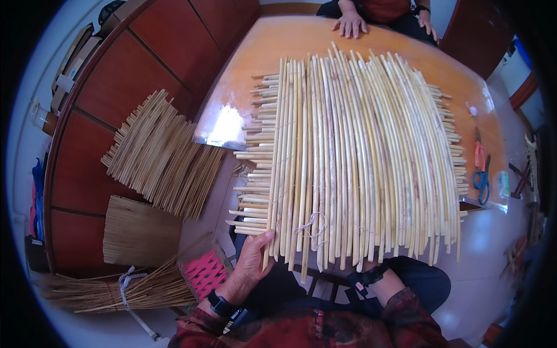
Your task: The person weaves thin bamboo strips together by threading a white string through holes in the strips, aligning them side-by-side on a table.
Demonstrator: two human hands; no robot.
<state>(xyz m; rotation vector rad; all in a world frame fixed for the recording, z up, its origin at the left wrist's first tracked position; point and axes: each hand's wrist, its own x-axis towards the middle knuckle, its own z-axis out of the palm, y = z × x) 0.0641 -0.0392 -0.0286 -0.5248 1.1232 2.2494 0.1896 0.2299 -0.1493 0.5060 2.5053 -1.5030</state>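
A wide mat of pale reed stalks [360,156], tied side by side over shorter crosswise stalks, lies on the orange table [278,52] and overhangs its near edge. My left hand [252,261] grips the mat's lower left corner, thumb on top of the stalks. My right hand is tucked under the mat's near edge; only its wrist with a dark strap [371,275] shows. A knot of thin string [311,223] hangs among the stalks near the front edge.
Another person's hands [350,23] rest on the far table edge. Scissors, one orange-handled and one blue-handled [480,171], lie at the table's right side. Finished reed mats [159,156] and a tied bundle of thin sticks [116,287] lean by the red cabinets on the left.
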